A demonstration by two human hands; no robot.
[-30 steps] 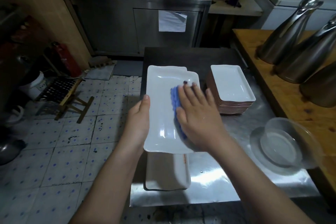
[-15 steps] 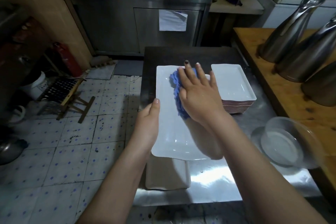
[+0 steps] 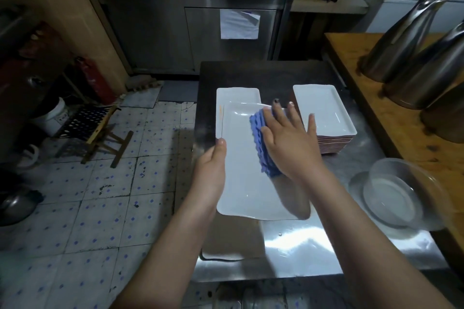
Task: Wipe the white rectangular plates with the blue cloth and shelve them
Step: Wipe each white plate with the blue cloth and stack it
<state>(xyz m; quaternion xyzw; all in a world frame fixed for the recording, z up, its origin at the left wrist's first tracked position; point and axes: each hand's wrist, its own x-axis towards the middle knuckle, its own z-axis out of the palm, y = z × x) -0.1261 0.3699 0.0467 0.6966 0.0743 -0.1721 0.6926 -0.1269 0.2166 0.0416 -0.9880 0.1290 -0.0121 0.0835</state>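
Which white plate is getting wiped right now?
The long plate the left hand holds, with the right hand pressing the blue cloth on it. The stacked plates on the right sit untouched.

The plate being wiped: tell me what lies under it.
A white plate end shows past its far edge, a shaded plate end past its near edge. Whether they are one plate is hidden.

dim kitchen, dark corners. overhead glare on steel table (image 3: 301, 246); forearm shadow on plate (image 3: 241, 183). wide-angle bending at edges; glass bowl (image 3: 401, 190) and jugs (image 3: 414, 32) smeared by blur.
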